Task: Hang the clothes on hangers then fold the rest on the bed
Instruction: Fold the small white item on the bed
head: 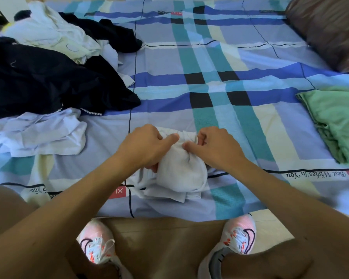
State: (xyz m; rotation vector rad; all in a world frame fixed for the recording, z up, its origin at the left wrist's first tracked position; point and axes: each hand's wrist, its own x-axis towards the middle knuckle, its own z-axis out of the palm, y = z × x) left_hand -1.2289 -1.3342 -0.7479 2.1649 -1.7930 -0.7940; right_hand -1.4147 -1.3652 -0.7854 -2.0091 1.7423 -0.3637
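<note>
Two bare hands meet on a small white cloth garment [181, 172], which lies on the checked blue, teal and cream cotton bedsheet [240, 137], close to that sheet's near edge and about midway along it. The left hand [147, 146] curls its fingers round the garment's far left corner with the thumb laid across the top. The right hand [216, 148] pinches the far right corner between thumb and bent fingers, so both hands hold cloth and neither is spread. The garment is bunched into a rounded bundle whose long axis runs from the hands' end back toward the sheet's near edge, leaning a little right. Flat white layers stick out from under its near end. Both hands sit at the far end, about equally close, so the free end lies on the person's side of them. I judge that the next fold or smoothing will have to work along that axis toward the near edge. On the sheet's left part sprawls a loose heap of black and white unfolded clothes [48, 77], near its right edge rests a folded pale green garment [334, 121], and at its far right corner lies a glossy brown pillow [330, 27].
</note>
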